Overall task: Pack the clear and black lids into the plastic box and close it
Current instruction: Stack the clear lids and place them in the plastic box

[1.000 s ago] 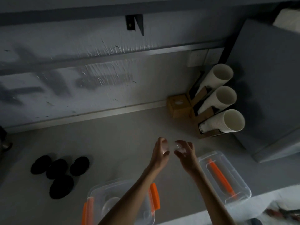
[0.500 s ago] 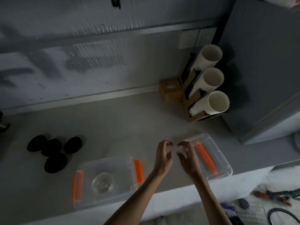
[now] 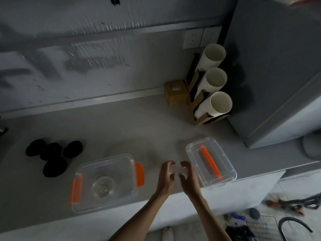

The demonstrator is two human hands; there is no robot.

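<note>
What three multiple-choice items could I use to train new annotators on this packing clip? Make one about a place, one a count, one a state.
1. Where do the black lids lie?
A. inside the plastic box
B. on the counter, left of the box
C. on the box cover

2. How many black lids show?
A. two
B. four
C. six

3. What state is the plastic box in?
A. open, with a clear lid inside
B. closed and latched
C. open and holding nothing

Answers:
1 B: the black lids sit in a cluster on the counter, left of the plastic box.
2 B: four dark rounds can be counted there.
3 A: the box cover lies apart to the right, and a clear lid rests in the box, while the left hand and right hand hold another clear piece between them.
</note>
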